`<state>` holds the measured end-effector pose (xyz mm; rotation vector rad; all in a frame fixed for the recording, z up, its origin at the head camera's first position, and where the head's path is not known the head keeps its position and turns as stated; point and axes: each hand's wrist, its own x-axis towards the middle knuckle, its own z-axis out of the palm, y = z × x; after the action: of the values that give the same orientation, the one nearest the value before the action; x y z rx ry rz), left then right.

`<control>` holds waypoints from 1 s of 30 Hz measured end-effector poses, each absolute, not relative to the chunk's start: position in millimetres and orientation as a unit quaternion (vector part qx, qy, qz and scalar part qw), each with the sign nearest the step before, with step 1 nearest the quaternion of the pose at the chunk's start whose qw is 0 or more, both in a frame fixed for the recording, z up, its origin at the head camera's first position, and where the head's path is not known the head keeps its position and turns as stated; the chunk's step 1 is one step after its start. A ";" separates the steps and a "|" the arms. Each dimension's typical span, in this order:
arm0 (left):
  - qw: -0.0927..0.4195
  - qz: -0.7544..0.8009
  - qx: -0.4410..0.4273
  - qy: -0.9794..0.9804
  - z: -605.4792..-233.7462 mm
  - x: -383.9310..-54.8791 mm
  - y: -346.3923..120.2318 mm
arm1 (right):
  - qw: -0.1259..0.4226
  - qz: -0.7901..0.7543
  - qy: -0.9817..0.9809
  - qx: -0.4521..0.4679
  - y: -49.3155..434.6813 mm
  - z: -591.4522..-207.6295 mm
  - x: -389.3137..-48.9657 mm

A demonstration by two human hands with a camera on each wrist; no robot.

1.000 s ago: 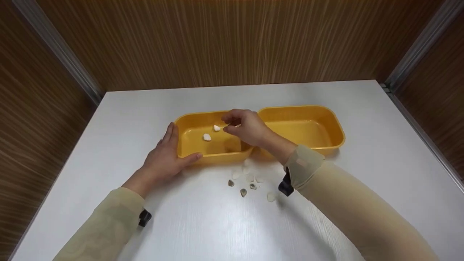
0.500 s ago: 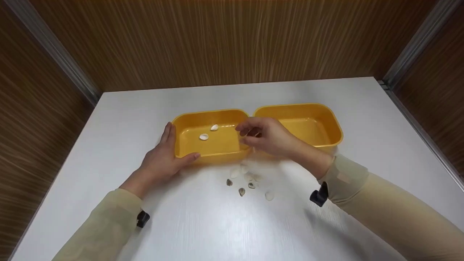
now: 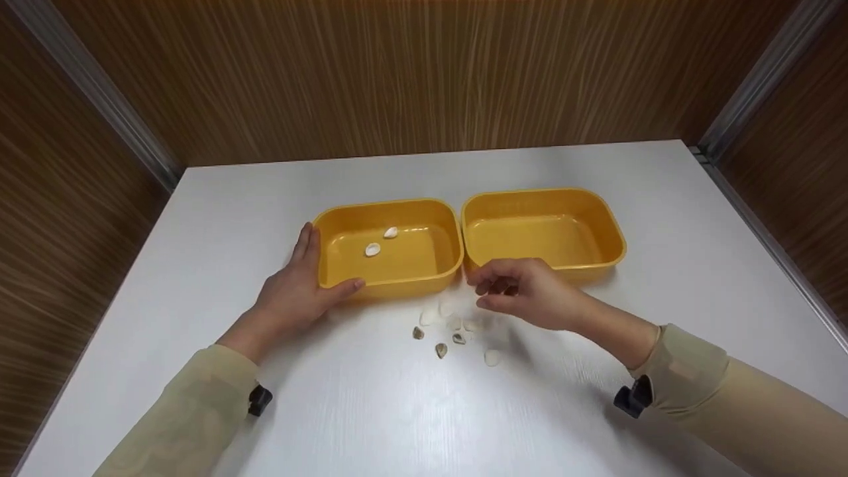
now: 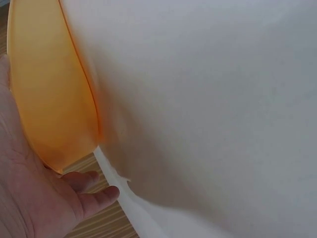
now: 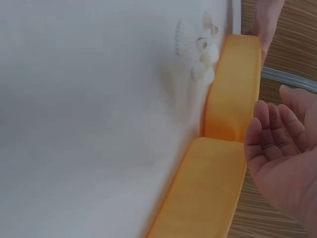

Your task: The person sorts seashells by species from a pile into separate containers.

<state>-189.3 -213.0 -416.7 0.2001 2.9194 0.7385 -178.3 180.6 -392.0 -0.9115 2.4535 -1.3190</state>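
Observation:
My left hand (image 3: 293, 291) rests against the near left corner of the left yellow tray (image 3: 404, 289). Its fingers lie straight along the tray's side, and the thumb touches the front rim. Two white seashells (image 3: 373, 250) lie inside that tray. My right hand (image 3: 530, 295) hovers at the front of the right yellow tray (image 3: 591, 267), fingers loosely bent; the right wrist view shows nothing in its palm (image 5: 282, 163). Just left of it on the table lies a loose group of seashells, pale ones and several dark ones (image 3: 441, 350); a ribbed shell (image 5: 185, 38) shows in the right wrist view.
Both trays stand side by side on a white table (image 3: 371, 411). Wood-patterned panels (image 3: 424, 79) enclose the back and sides, with metal rails (image 3: 768, 76) at the corners. Each wrist carries a small black camera mount (image 3: 634, 396).
My right hand has drawn back from above the left tray, moving right and toward me to the front of the right tray. The left hand has stayed at the left tray's corner.

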 end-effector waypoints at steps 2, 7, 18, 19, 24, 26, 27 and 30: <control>0.062 0.242 0.065 0.966 -416.6 -189.5 -213.1 | 0.116 -0.442 0.835 -0.307 185.1 -397.1 -174.6; 0.064 0.241 0.061 0.966 -416.7 -189.5 -212.6 | 0.143 -0.431 0.836 -0.307 195.4 -408.4 -167.6; 0.068 0.245 0.065 0.965 -417.7 -189.3 -214.3 | 0.228 -0.448 0.811 -0.299 211.0 -430.7 -164.3; 0.068 0.245 0.065 0.965 -417.8 -189.4 -214.3 | 0.236 -0.454 0.807 -0.294 212.0 -432.2 -164.5; 0.065 0.246 0.067 0.965 -418.2 -190.0 -214.2 | 0.256 -0.465 0.799 -0.282 215.2 -436.8 -164.9; 0.065 0.247 0.067 0.965 -418.4 -190.3 -214.4 | 0.260 -0.460 0.800 -0.285 215.5 -437.6 -165.1; 0.065 0.247 0.067 0.965 -418.3 -190.4 -214.3 | 0.261 -0.458 0.800 -0.287 215.5 -437.3 -164.8; 0.066 0.244 0.067 0.965 -418.3 -190.8 -214.4 | 0.264 -0.450 0.802 -0.290 214.9 -436.4 -164.3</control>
<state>-190.8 -214.4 -418.3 0.2024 2.9117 0.7376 -164.3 214.9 -436.4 -0.7850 2.1693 -1.2158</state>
